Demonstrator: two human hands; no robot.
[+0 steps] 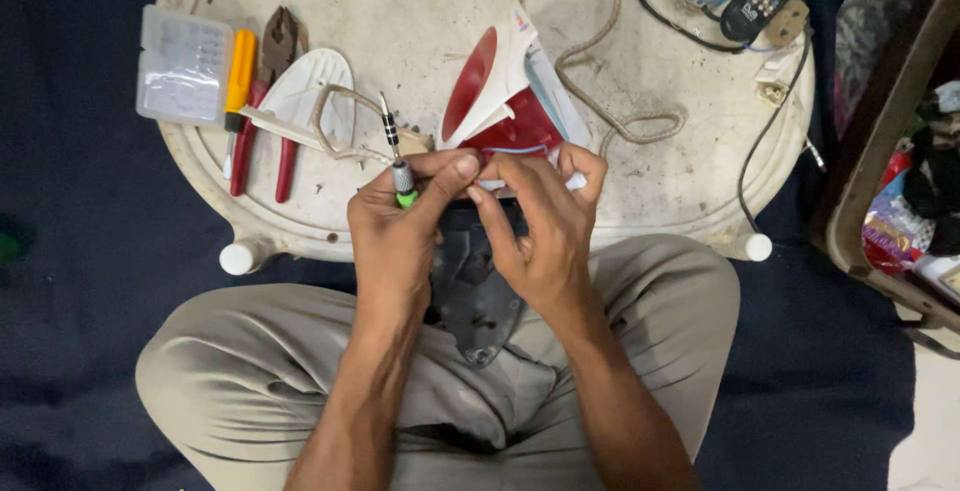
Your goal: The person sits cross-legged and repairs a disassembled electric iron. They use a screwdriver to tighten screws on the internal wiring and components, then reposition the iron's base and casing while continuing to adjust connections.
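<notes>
Left hand (395,226) pinches screwdriver (398,166); right hand (545,226) fingers curled on iron (480,281). Iron rests on lap, loosely braced — driver could slip off.

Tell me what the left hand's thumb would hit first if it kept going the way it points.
The left hand has its thumb aimed right, so it would likely first meet the right hand's fingers, right beside it over the iron; depth is unclear.

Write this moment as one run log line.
left hand: holds screwdriver | right hand: on iron | iron: on lap
</notes>
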